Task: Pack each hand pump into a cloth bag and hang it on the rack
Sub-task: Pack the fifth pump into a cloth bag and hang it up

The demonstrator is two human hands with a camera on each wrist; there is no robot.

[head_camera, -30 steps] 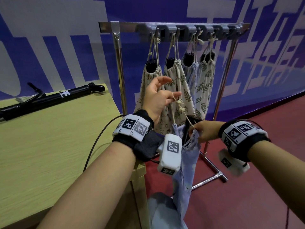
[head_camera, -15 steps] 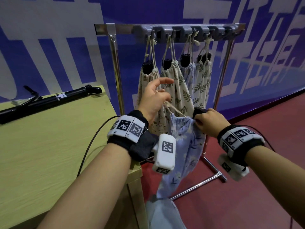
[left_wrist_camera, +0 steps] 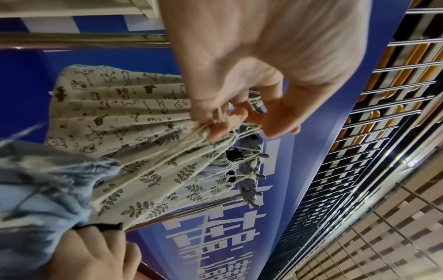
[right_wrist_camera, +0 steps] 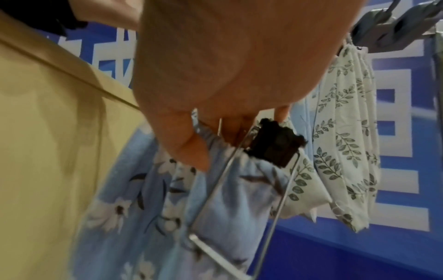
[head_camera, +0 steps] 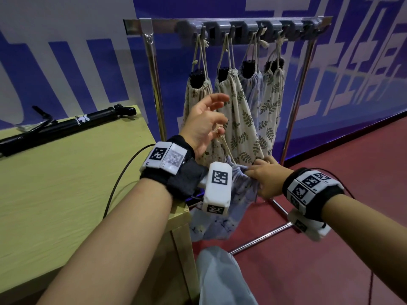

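A light blue flowered cloth bag (head_camera: 222, 221) hangs between my hands beside the table corner. The black end of a hand pump (right_wrist_camera: 275, 145) sticks out of its gathered mouth. My right hand (head_camera: 264, 177) grips the bag's neck. My left hand (head_camera: 211, 126) pinches the knotted beige drawstrings (left_wrist_camera: 215, 123) and holds them taut, up and to the left of the mouth. Several filled cloth bags (head_camera: 235, 115) hang from hooks on the metal rack (head_camera: 231, 24). Another black hand pump (head_camera: 66, 126) lies on the yellow-green table (head_camera: 66, 183).
The rack's chrome legs (head_camera: 259, 238) stand on the red floor right of the table. A blue and white banner wall is behind the rack. A black cable (head_camera: 119, 183) runs over the table from my left wrist. Pale cloth (head_camera: 220, 280) shows at the bottom.
My right hand has shifted along the bag's mouth, gathering it around the pump. My left hand has kept the drawstrings pulled taut. The bag has bunched up beside the table corner.
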